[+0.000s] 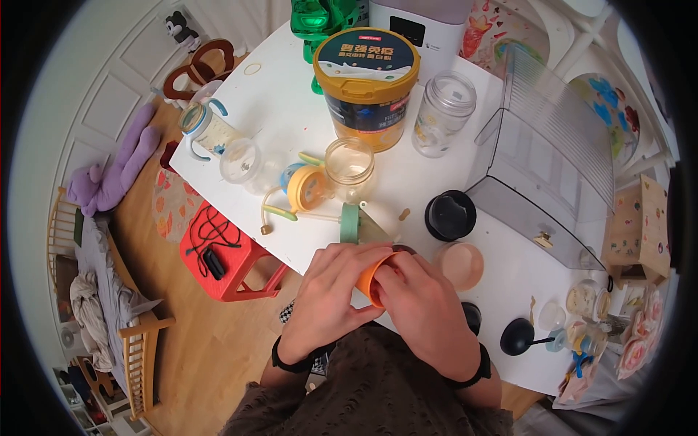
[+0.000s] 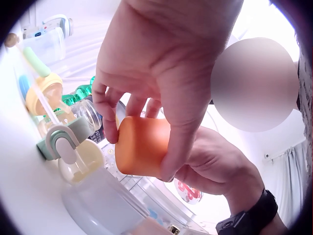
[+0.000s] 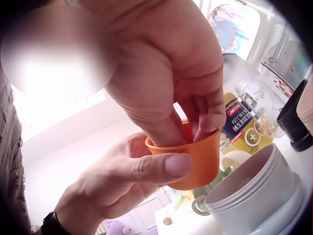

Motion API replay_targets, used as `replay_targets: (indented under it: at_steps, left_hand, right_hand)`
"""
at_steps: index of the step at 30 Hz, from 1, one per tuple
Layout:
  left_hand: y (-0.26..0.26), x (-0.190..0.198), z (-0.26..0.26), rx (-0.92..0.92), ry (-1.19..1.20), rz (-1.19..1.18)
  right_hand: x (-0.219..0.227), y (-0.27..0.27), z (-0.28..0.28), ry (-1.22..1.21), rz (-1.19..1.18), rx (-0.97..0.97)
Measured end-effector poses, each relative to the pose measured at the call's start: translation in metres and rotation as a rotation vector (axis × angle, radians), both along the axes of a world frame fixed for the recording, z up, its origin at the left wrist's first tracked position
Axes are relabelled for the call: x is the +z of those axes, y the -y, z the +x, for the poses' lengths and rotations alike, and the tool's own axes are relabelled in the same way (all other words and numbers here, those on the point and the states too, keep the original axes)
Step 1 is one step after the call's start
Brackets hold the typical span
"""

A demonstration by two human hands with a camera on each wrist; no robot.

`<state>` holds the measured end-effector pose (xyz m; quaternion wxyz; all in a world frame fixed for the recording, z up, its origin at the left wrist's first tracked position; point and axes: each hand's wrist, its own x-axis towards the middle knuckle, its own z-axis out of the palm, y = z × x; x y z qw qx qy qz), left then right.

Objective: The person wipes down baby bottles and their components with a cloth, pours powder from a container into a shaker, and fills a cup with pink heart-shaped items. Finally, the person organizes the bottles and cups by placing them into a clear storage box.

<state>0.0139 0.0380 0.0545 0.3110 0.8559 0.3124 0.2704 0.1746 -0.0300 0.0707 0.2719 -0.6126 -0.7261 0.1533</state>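
Note:
In the head view my left hand (image 1: 327, 294) holds an orange cup (image 1: 369, 282) over the table's near edge. The left wrist view shows the thumb on one side of the cup (image 2: 142, 147) and fingers on the other. My right hand (image 1: 432, 312) dips its fingers into the cup's mouth, as the right wrist view shows from above the rim (image 3: 203, 164). Inside the cup those fingertips are hidden, and I cannot tell whether they pinch anything. Just beyond the hands lies a green-capped item (image 1: 351, 222); a peach-coloured round container (image 1: 459, 266) sits right of them.
On the white table (image 1: 273, 94) are a yellow-lidded tub (image 1: 368, 87), a clear jar (image 1: 443, 116), an open jar (image 1: 350, 171), a yellow bottle top with straw (image 1: 308, 189) and a black lid (image 1: 451, 215). A transparent case (image 1: 542, 167) stands right; a red stool (image 1: 229, 251) stands left.

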Motion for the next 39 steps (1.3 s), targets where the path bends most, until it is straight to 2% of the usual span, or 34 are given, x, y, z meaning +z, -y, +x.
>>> replay_targets:
  at_steps: [4, 8, 13, 17, 20, 23, 26, 28, 39]
  left_hand:
    - [0.004, -0.001, 0.001, 0.051, 0.028, -0.096]
    - [0.003, -0.003, 0.001, 0.069, 0.036, -0.095]
    - [0.005, -0.004, 0.001, 0.101, 0.042, -0.13]
    - [0.004, -0.007, -0.004, 0.141, 0.027, -0.157]
    - [0.001, -0.01, -0.011, 0.201, 0.048, -0.118]
    - [0.002, -0.015, -0.017, 0.306, 0.176, -0.268]
    - [0.002, -0.015, -0.019, 0.298, 0.195, -0.276]
    - [0.002, -0.014, -0.02, 0.298, 0.193, -0.277]
    - [0.003, -0.016, -0.015, 0.272, 0.198, -0.255]
  right_hand:
    - [0.003, 0.001, 0.007, -0.176, -0.008, 0.004]
    - [0.007, 0.0, 0.012, -0.254, -0.048, -0.008]
    - [0.002, -0.001, 0.012, -0.377, -0.02, -0.104]
    - [0.009, 0.001, 0.016, -0.354, 0.033, -0.137]
    - [0.012, 0.003, 0.021, -0.357, 0.058, -0.236]
    - [0.002, 0.004, 0.024, -0.246, 0.05, -0.224]
    - [-0.008, 0.006, 0.019, -0.176, -0.068, -0.197]
    - [-0.009, 0.006, 0.016, -0.279, -0.136, -0.214]
    - [-0.009, 0.008, 0.022, -0.293, -0.136, -0.226]
